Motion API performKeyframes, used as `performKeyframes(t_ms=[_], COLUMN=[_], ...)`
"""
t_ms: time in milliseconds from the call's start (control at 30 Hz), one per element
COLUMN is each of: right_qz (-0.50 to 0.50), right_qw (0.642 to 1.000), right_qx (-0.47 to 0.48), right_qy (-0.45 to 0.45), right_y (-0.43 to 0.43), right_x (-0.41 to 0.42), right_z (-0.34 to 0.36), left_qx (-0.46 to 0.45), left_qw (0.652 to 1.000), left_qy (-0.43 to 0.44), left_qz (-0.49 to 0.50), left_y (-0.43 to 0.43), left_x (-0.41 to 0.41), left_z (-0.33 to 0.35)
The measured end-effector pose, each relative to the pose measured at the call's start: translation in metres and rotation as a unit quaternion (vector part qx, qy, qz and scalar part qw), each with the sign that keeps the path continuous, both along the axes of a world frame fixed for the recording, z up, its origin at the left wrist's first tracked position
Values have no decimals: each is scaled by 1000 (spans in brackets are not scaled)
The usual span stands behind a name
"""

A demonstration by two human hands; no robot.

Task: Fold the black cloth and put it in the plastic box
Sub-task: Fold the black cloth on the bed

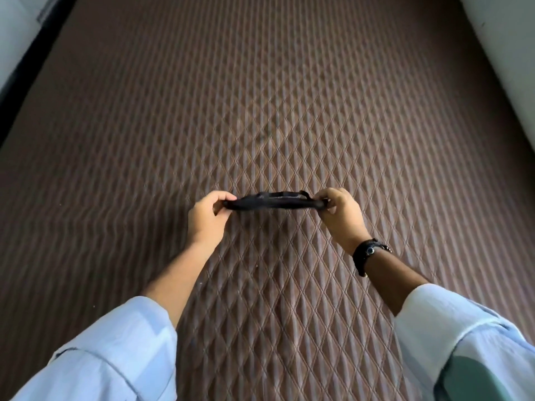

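Observation:
The black cloth (273, 201) hangs stretched in a thin, nearly flat band just above the brown quilted surface (260, 96), seen almost edge-on. My left hand (207, 217) pinches its left end between thumb and fingers. My right hand (340, 215) pinches its right end the same way; a dark watch sits on that wrist. Both forearms come up from the bottom of the view in light blue sleeves. No plastic box is in view.
The brown quilted surface fills nearly the whole view. A dark edge and pale floor run along the far left (17, 68). A white wall or ledge borders the upper right (509, 53). A grey-green rounded thing (489, 380) shows at the bottom right corner.

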State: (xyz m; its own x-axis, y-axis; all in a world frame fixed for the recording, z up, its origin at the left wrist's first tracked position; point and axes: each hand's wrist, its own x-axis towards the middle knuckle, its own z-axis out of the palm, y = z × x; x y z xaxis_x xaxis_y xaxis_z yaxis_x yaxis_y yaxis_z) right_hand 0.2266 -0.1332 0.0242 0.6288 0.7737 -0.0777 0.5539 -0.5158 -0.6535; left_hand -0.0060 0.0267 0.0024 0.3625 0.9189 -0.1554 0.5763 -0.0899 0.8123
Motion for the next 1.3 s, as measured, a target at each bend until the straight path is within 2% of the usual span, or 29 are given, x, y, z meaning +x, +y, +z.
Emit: performKeyframes(t_ms=[100, 167, 267, 333, 400, 433, 533, 633, 667, 733, 800, 900, 1000, 1167, 1233, 1300], right_qz=[45, 58, 95, 60, 14, -32, -140, -119, -122, -142, -157, -178, -191, -179, -213, -237], right_qw=[992, 996, 991, 993, 996, 997, 978, 966, 964, 955, 948, 938, 927, 920, 898, 878], right_qx=[40, -6, -86, -89, -73, -69, -94, -139, -140, -141, -132, -104, -84, -68, -48, -36], right_qy=[-113, -73, -48, -46, -40, -2, 124, 180, 190, 217, 242, 280, 310, 341, 383, 415], right_y=[-14, -26, -48, -58, -59, -55, -31, -19, -18, -19, -21, -25, -26, -30, -29, -25], right_x=[-9, -15, -30, -40, -41, -40, -34, -31, -31, -30, -30, -30, -31, -31, -32, -34], right_z=[-8, -20, -43, -50, -52, -48, -38, -34, -36, -44, -48, -53, -55, -53, -51, -47], left_qx=[119, 134, 76, 49, -26, -77, -200, -309, -320, -275, -189, -106, -99, -161, -88, -9], left_qw=[992, 988, 992, 993, 991, 986, 964, 934, 931, 949, 972, 991, 993, 980, 986, 967], left_qy=[-5, 36, 92, 107, 115, 112, 84, 0, -7, 34, 81, 69, 50, 19, 83, 187], left_qz=[-51, -71, -50, -7, 65, 96, 155, 179, 174, 148, 111, 46, -30, -116, -113, -174], left_y=[-15, -28, -48, -55, -53, -51, -40, -35, -34, -33, -39, -62, -87, -104, -101, -98], left_x=[-4, -10, -22, -25, -21, -18, -6, -1, -2, -1, 9, 41, 71, 83, 73, 61], left_z=[8, 0, -20, -26, -26, -24, -23, -21, -19, -15, -4, 18, 25, 14, 4, -6])
